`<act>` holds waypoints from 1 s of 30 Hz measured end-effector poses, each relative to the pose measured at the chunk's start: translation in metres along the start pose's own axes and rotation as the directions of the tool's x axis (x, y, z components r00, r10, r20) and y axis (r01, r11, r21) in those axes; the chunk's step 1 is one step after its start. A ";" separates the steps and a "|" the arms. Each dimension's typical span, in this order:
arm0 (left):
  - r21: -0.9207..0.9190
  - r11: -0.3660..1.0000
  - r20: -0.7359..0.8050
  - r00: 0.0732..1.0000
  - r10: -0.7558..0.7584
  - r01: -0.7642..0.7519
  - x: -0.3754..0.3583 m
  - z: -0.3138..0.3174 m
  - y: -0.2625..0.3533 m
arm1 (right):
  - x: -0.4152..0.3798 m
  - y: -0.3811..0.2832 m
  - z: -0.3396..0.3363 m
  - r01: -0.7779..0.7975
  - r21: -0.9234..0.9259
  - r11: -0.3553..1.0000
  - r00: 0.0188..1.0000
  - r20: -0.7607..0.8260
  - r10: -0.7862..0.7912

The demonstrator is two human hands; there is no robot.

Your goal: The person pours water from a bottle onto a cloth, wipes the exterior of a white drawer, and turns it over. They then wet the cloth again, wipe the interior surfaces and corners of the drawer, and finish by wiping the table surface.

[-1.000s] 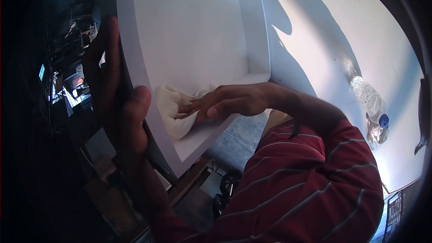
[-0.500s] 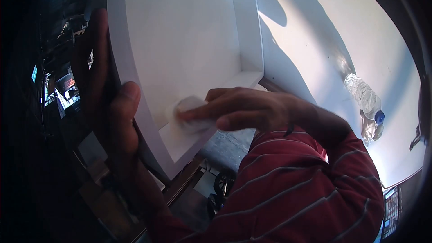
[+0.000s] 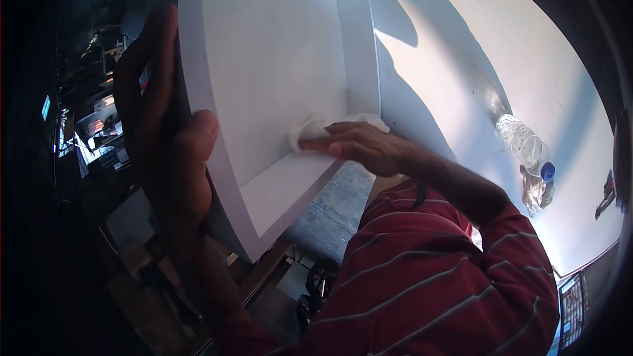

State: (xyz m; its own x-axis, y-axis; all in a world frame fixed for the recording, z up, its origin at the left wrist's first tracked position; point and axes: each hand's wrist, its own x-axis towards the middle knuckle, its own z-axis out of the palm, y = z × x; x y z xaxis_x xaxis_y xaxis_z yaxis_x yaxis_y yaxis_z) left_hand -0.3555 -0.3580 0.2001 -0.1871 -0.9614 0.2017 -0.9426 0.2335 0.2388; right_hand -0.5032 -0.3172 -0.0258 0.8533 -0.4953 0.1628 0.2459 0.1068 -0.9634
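Note:
A white open box (image 3: 283, 191), shallow and with raised walls, stands tilted in front of me. My left hand (image 3: 188, 158) grips its left wall, thumb on the rim and fingers stretched along the outer side. Inside the box, near the wall closest to me, my right hand (image 3: 366, 148) presses a white cloth (image 3: 308, 130) with its fingers. Motion blurs the cloth and the fingertips a little. More white material shows behind that hand, by the box's right corner.
A clear plastic bottle (image 3: 524, 140) with a blue cap lies on the white tabletop (image 3: 560, 72) to the right. At that table's far right is a small dark object (image 3: 605, 198). Below the box are a grey-blue surface (image 3: 330, 207) and a black wheel (image 3: 322, 278). Dark clutter fills the left.
My right hand has slid the cloth rightward and slightly up along the inside of the box. My left hand keeps its grip; the box appears slightly further right in view.

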 end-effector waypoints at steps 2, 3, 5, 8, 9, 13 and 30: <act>-0.002 1.000 0.011 1.000 -0.013 0.013 0.000 0.000 0.001 | 0.008 -0.056 0.019 0.427 0.095 0.899 0.903 -0.098 -0.418; -0.006 1.000 0.023 1.000 -0.004 0.004 0.000 0.000 0.001 | 0.012 -0.056 0.020 0.424 0.090 0.901 0.904 -0.095 -0.416; -0.011 1.000 0.033 0.999 0.008 -0.007 -0.002 -0.001 0.002 | 0.016 -0.039 0.020 0.403 0.057 0.913 0.914 -0.071 -0.399; 0.027 0.999 0.021 0.999 0.034 -0.035 -0.001 0.000 -0.002 | 0.003 0.017 0.004 0.057 -0.018 0.998 0.996 -0.070 -0.058; 0.031 0.999 0.016 0.999 0.041 -0.041 -0.001 0.001 -0.003 | -0.006 0.046 -0.003 -0.038 -0.031 0.999 0.996 -0.087 0.035; 0.058 0.994 0.013 0.996 0.090 -0.090 -0.002 0.003 0.001 | -0.035 0.097 -0.018 -0.397 -0.185 0.899 0.910 -0.207 0.359; 0.076 0.992 0.017 0.994 0.103 -0.104 0.000 0.003 -0.003 | -0.018 0.049 -0.001 -0.175 -0.099 0.980 0.976 -0.151 0.159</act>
State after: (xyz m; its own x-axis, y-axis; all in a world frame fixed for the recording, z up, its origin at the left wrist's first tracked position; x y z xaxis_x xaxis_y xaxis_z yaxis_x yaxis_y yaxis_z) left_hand -0.3530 -0.3588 0.1966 -0.2881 -0.9344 0.2093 -0.9361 0.3209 0.1439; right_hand -0.5070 -0.3037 -0.0759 0.8023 -0.5963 -0.0268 0.0458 0.1063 -0.9933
